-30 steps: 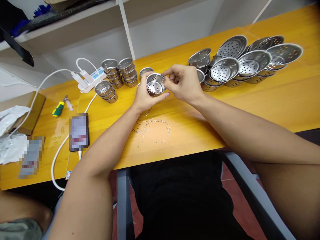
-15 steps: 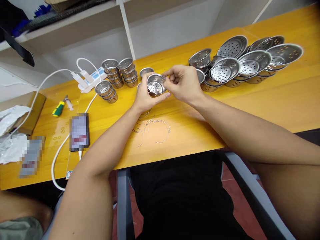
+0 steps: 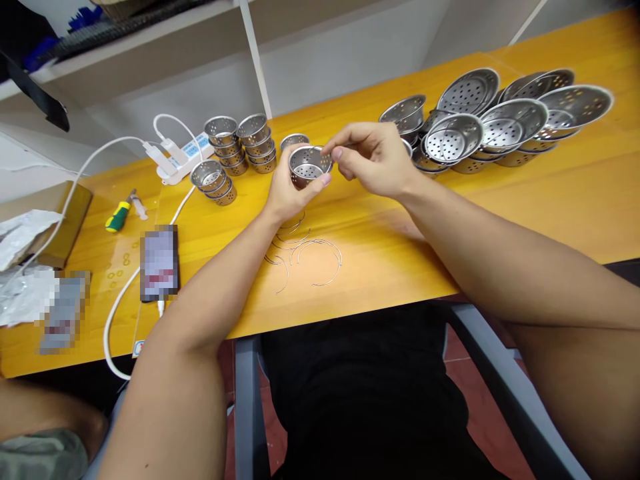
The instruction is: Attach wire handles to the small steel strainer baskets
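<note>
A small perforated metal cup (image 3: 310, 167) is gripped by my left hand (image 3: 285, 190), with the thumb along its near side and the fingers round its left. Its mouth faces up and slightly toward me. My right hand (image 3: 375, 160) is at the cup's right rim, thumb and index finger bent close together in a pinch. Whatever lies between those fingertips is too small to make out. Below my left hand, several thin curved wires (image 3: 320, 243) lie on the table. Another small perforated cup (image 3: 294, 140) stands just behind the held one, partly hidden.
Stacked small perforated cups (image 3: 220, 150) stand at the left rear. Larger perforated metal baskets (image 3: 513, 127) are piled at the right. A white power strip (image 3: 185, 160), a phone (image 3: 159, 263) on a cable and a green-yellow screwdriver (image 3: 119, 217) lie left. A person's knee shows at lower left.
The held cup has moved slightly left and tipped so less of its inside faces me. My right index finger has straightened somewhat at the rim, and the left thumb has shifted.
</note>
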Tool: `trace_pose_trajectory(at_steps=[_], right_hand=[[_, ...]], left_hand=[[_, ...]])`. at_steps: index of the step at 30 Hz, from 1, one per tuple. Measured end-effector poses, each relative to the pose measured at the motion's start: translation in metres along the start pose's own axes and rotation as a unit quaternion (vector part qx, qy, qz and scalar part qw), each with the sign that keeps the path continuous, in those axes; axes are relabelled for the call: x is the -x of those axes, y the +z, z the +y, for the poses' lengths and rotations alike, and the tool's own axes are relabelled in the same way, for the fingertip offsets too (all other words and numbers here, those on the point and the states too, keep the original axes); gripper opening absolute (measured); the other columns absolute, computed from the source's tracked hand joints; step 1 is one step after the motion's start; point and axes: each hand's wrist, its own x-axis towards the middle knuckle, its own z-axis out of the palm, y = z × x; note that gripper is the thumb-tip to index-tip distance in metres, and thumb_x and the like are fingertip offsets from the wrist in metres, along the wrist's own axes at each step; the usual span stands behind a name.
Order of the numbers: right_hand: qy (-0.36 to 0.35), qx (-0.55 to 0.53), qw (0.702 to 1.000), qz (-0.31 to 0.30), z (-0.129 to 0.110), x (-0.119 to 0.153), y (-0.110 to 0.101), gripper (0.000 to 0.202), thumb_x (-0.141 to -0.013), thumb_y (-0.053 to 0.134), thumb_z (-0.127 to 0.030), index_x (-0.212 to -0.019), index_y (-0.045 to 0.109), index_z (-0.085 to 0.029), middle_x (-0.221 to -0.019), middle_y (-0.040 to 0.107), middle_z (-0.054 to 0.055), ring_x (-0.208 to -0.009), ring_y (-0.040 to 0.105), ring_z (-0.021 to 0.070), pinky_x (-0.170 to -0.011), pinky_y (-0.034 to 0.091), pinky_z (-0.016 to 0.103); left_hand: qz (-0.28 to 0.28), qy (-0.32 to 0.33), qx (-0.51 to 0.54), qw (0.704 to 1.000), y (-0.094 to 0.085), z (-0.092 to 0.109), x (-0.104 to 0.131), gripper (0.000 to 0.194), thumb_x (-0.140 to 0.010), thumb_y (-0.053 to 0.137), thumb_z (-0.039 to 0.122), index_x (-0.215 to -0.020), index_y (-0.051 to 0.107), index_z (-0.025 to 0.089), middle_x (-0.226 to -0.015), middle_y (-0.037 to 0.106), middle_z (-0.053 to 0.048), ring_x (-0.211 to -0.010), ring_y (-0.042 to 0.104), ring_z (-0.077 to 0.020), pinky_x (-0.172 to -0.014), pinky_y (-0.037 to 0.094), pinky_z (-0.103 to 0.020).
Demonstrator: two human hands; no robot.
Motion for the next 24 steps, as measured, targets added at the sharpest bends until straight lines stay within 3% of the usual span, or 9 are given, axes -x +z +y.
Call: trace_pose_trajectory(at_steps=[3,5,11,18,24], right_hand=[[-0.015,-0.051,0.996,-0.074,-0.003,-0.003,-0.011,0.066,-0.096,0.087,-0.093,-0.125,0.088,-0.033,-0.104,0.087,0.003,-0.061,0.059,0.0158,-0.055,0.054,0.037],[-0.011,-0.089,0.991,-0.1,-0.002,-0.004,-0.014,0.068,-0.091,0.094,-0.091,-0.125,0.087,-0.033,-0.109,0.088,0.004,-0.061,0.06,0.0155,-0.055,0.054,0.038],[0.014,-0.137,0.983,-0.122,0.006,-0.003,-0.013,0.062,-0.08,0.107,-0.084,-0.107,0.081,-0.035,-0.073,0.072,-0.004,-0.065,0.067,0.0223,-0.063,0.064,0.042],[0.026,-0.189,0.969,-0.159,0.008,-0.006,-0.016,0.059,-0.083,0.11,-0.075,-0.106,0.078,-0.031,-0.078,0.079,-0.002,-0.069,0.07,0.0219,-0.067,0.065,0.04],[0.051,-0.21,0.962,-0.169,0.003,-0.004,-0.015,0.057,-0.082,0.113,-0.068,-0.104,0.078,-0.03,-0.084,0.082,0.001,-0.07,0.072,0.0221,-0.069,0.066,0.041]], left_hand=[[-0.012,0.011,0.022,1.0,-0.002,-0.005,-0.001,0.089,-0.102,0.071,0.096,-0.161,0.052,0.033,-0.145,0.078,-0.008,-0.131,0.085,-0.0293,-0.12,0.068,-0.053],[-0.021,0.02,0.031,0.999,-0.003,-0.005,-0.001,0.086,-0.103,0.07,0.095,-0.161,0.053,0.034,-0.143,0.078,-0.007,-0.127,0.085,-0.0282,-0.116,0.069,-0.051],[-0.046,0.052,0.031,0.997,0.0,0.0,-0.002,0.09,-0.104,0.076,0.089,-0.168,0.047,0.034,-0.149,0.075,-0.009,-0.137,0.082,-0.031,-0.125,0.066,-0.057],[-0.048,0.05,-0.003,0.998,0.003,-0.006,-0.001,0.085,-0.107,0.079,0.078,-0.168,0.044,0.031,-0.149,0.073,-0.01,-0.135,0.082,-0.0308,-0.127,0.064,-0.059],[-0.045,0.054,-0.006,0.998,0.0,-0.006,-0.001,0.087,-0.105,0.08,0.079,-0.168,0.044,0.03,-0.145,0.074,-0.009,-0.132,0.082,-0.0302,-0.127,0.064,-0.059]])
